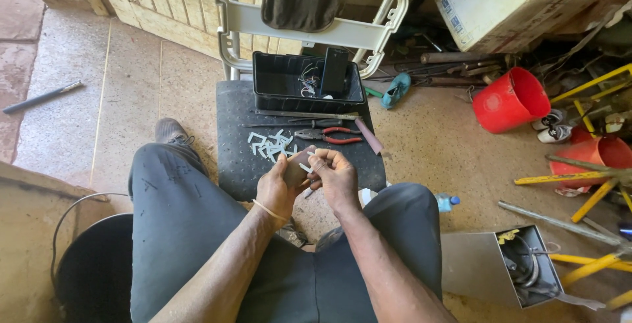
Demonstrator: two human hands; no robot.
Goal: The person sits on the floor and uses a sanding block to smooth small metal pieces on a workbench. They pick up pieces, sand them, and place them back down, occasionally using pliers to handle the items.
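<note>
Matt black textured rubber mat (237, 158), glossy red plastic buckets (510, 99), dull metal pliers with red plastic grips (329, 137), pale plastic clips (270, 145), worn cardboard box (480, 0), rough concrete floor (131, 92), dark cloth trousers (178, 211), matt black plastic tray (289, 82)

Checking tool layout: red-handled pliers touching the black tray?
Apart. Head view shows the red-handled pliers lying on the dark mat, with other tools between them and the black tray.

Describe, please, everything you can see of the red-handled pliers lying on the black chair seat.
The red-handled pliers lie flat on the black chair seat, jaws pointing left toward a scatter of small white pieces, handles slightly spread to the right. The jaws look like dark metal, the grips red plastic. A dark-handled tool lies just beyond. Neither hand touches them.
</note>
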